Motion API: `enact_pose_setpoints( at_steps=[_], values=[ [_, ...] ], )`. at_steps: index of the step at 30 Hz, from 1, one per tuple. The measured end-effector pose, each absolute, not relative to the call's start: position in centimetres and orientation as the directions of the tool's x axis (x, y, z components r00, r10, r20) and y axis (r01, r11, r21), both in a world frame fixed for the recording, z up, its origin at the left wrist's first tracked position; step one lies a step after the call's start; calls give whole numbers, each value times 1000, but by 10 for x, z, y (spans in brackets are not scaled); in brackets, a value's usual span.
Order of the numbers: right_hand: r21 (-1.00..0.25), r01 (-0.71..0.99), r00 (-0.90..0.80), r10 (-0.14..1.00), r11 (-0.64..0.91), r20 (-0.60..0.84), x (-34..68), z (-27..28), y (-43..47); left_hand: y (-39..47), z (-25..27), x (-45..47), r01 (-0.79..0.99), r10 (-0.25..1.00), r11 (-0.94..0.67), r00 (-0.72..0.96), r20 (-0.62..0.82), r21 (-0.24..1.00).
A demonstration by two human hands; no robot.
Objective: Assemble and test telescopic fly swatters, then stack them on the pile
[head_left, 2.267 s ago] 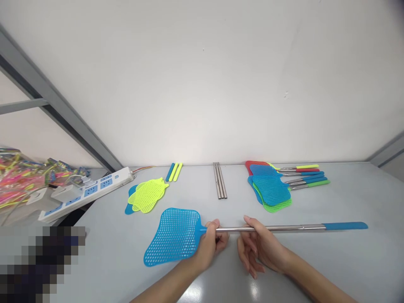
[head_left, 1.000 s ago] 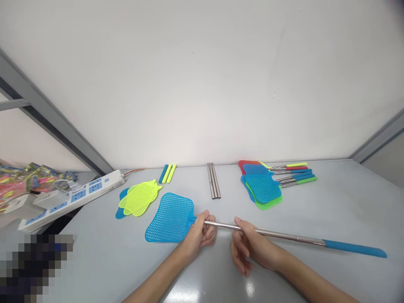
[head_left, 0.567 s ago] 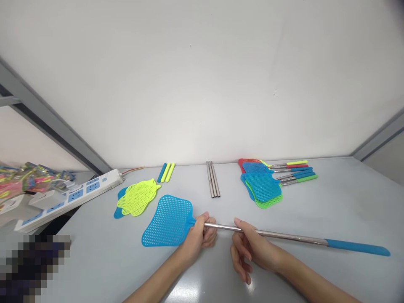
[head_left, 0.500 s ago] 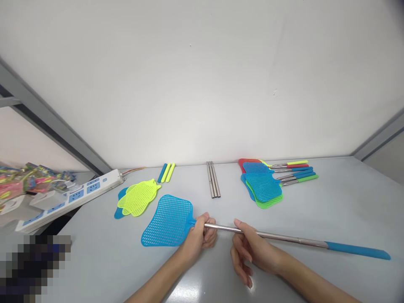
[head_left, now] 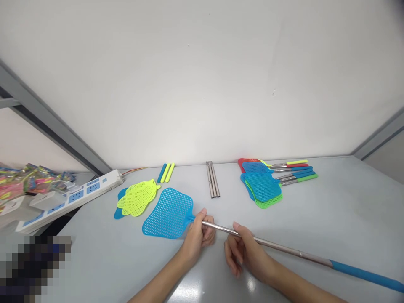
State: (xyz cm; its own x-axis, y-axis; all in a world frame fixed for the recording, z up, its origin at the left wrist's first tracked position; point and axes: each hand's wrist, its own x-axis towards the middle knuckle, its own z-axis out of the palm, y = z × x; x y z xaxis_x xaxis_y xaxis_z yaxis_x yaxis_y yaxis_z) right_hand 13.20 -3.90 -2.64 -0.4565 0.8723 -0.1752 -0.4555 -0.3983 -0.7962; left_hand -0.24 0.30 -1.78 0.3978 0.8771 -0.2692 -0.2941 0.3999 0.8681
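A blue fly swatter (head_left: 170, 213) with a mesh head, an extended metal rod and a blue grip (head_left: 368, 273) lies across my two hands, its grip end lower and to the right. My left hand (head_left: 200, 231) is closed round the neck, where the rod meets the head. Farther along, my right hand (head_left: 248, 252) pinches the rod between thumb and fingers, the other fingers loosely curled below. Beyond the left hand lie yellow swatter heads (head_left: 139, 198) over a blue one. Several bare metal rods (head_left: 213, 180) lie beyond the hands.
A pile of swatters (head_left: 263, 187) with red, blue, yellow and green parts lies at the back right. Loose blue and yellow grips (head_left: 167, 173) lie near the wall. A white power strip (head_left: 85, 193) with plugged-in chargers and colourful packaged items (head_left: 31, 176) occupy the left.
The swatter has tilted: its grip end has dropped toward me and moved right, and its head has risen slightly. Both hands keep their hold; the right has shifted slightly left.
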Motion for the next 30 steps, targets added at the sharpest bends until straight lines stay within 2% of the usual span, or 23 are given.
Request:
enact_pose_setpoints(
  at_steps=[5,13,19,24,27,30],
  values=[
    [-830,-430,-316,920,-355,-230,132,-25,-34,2,-19,0,-353,918,313,349,-186,882],
    [-813,-507,-70,953,-288,-294,142,-18,-25,14,-8,-7,-598,974,213,192,-119,773],
    [-802,-520,-84,952,-293,-294,143,-19,-26,34,8,-27,-625,971,125,-84,-226,771],
    [-833,-511,-43,975,-210,-220,148,-22,-22,49,25,-61,-548,971,223,47,-236,806],
    [-846,-524,75,985,-95,-157,155,-20,-15,53,30,-76,-388,957,290,130,-260,875],
    [-822,-568,144,979,-36,-142,163,-15,-8,49,32,-77,-247,891,432,267,-367,867]
  ],
)
